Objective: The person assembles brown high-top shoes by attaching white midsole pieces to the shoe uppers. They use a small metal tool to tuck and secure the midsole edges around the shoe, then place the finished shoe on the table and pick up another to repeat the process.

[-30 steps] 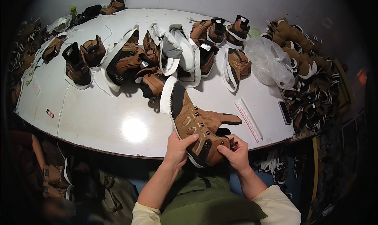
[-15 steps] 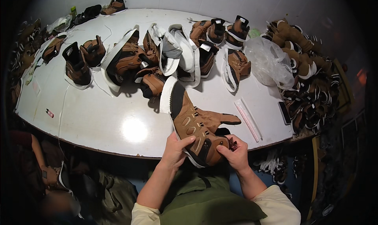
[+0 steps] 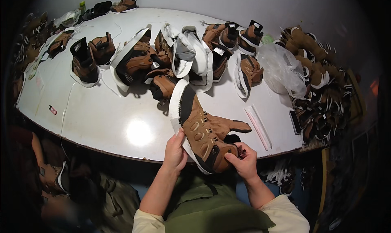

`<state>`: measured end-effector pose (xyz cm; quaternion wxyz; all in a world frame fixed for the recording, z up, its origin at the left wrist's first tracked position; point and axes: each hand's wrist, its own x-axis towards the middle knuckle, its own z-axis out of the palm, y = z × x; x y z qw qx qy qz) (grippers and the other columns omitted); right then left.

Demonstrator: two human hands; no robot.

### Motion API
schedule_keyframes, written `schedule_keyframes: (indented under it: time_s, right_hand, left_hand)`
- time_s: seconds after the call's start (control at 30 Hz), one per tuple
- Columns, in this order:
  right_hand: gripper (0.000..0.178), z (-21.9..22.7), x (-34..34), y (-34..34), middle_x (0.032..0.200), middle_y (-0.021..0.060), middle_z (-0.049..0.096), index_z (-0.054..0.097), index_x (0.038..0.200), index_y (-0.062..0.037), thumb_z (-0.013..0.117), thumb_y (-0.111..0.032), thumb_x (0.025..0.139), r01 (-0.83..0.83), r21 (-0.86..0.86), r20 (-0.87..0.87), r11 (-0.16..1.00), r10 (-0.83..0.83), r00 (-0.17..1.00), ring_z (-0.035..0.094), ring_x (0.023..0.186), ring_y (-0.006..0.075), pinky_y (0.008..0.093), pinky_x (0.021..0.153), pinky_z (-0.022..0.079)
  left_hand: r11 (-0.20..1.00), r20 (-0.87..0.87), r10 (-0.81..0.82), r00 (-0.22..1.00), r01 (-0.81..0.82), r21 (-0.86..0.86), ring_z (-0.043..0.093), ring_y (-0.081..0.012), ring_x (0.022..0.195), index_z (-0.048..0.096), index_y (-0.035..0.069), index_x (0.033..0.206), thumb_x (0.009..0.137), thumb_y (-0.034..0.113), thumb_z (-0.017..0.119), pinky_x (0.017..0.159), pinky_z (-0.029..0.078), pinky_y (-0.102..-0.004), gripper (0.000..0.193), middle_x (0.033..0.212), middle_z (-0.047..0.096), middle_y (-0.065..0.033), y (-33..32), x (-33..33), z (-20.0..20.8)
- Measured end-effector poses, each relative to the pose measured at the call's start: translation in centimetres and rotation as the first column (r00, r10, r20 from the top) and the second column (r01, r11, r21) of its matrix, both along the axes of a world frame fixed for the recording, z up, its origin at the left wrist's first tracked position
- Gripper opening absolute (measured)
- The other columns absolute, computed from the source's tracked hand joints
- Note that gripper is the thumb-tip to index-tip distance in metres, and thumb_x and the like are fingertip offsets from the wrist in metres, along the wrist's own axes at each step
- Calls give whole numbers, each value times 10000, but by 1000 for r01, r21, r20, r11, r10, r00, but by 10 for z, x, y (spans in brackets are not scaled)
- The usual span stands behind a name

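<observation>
A brown and black boot upper (image 3: pixel 197 132) with a white stitched border lies tilted before me, its toe end pointing away toward the table. My left hand (image 3: pixel 176 153) grips its white lower edge on the left side, thumb up along the border. My right hand (image 3: pixel 244 161) pinches the ankle end at the right, thumb on the brown leather, fingers behind it. A small dark reddish bunch shows by the right fingertips; I cannot make out what it is. The tongue (image 3: pixel 228 125) sticks out to the right.
Several brown boots (image 3: pixel 136 59) and uppers stand across the white table (image 3: pixel 93 119). A clear plastic bag (image 3: pixel 281 70), a ruler (image 3: pixel 258 127) and a black phone (image 3: pixel 294 122) lie at the right. Shoes are heaped beyond the right edge (image 3: pixel 326 98). Another person's arm (image 3: pixel 37 149) is at the lower left.
My left hand has shifted from the side of the upper, where its thumb lay on top, to the white edge. The right hand keeps its hold. The view has shifted slightly.
</observation>
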<state>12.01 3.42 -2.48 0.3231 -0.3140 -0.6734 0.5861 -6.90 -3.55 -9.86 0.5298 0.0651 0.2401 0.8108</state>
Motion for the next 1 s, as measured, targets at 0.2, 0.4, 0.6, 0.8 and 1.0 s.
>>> schedule_keyframes:
  time_s: [0.2,0.4,0.6,0.8,1.0]
  right_hand:
    - [250,-1,1,-1,895,33,652,609,1004,40,732,-40,802,1,19,9,1000,-1,1000,579,773,55,201,692,484]
    - [249,-2,3,-5,869,28,651,609,987,37,743,-43,792,5,39,24,999,-6,1000,571,743,46,194,656,480]
    - [248,-6,9,-8,815,8,634,617,962,30,758,-53,776,13,91,32,996,-16,999,538,698,29,180,604,446]
    - [279,-15,22,-4,797,3,622,621,956,29,775,-77,748,16,180,45,984,-24,999,524,671,36,186,594,430]
    - [287,-18,31,-4,831,18,622,622,965,35,770,-88,752,17,137,-28,990,-13,1000,538,701,50,189,610,435]
  left_hand:
    - [1000,36,14,999,-14,13,525,-202,1158,485,-33,1255,1007,267,432,1017,404,-354,393,1269,548,-111,0,1,-1]
    - [998,34,1,999,-3,58,526,-189,1155,506,-26,1240,1004,279,445,1018,398,-345,390,1262,561,-103,-3,2,-3]
    - [998,20,1,1000,-2,56,575,-187,1081,520,-30,1224,967,213,526,960,456,-347,354,1203,595,-103,-9,3,-3]
    - [999,-69,-29,997,32,37,630,-179,964,576,-45,1144,877,84,642,879,510,-324,305,1091,645,-108,-17,5,14]
    - [997,-180,-64,982,68,20,636,-176,949,599,-48,1112,826,38,684,876,510,-319,310,1073,655,-117,-21,7,25]
